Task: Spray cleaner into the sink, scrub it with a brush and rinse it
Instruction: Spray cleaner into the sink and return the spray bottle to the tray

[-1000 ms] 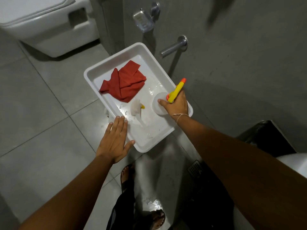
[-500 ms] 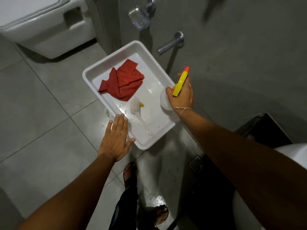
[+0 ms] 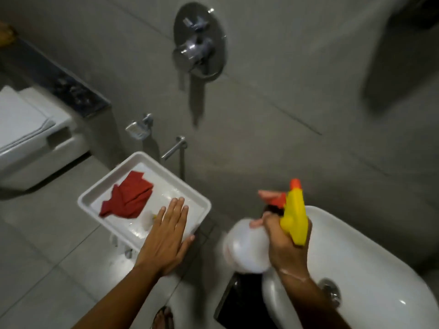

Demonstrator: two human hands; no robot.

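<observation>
my right hand (image 3: 288,243) is clenched around the neck of the spray bottle (image 3: 249,245), its yellow trigger head (image 3: 294,217) up, held over the left rim of the white sink (image 3: 370,257) at near right. my left hand (image 3: 166,236) hovers flat, fingers released, over the near edge of the white tray (image 3: 95,198), which holds a red cloth (image 3: 128,200) and a mostly hidden brush (image 3: 147,219).

Red cloth (image 3: 128,199) in tray (image 3: 95,191); toilet (image 3: 31,136).
</observation>
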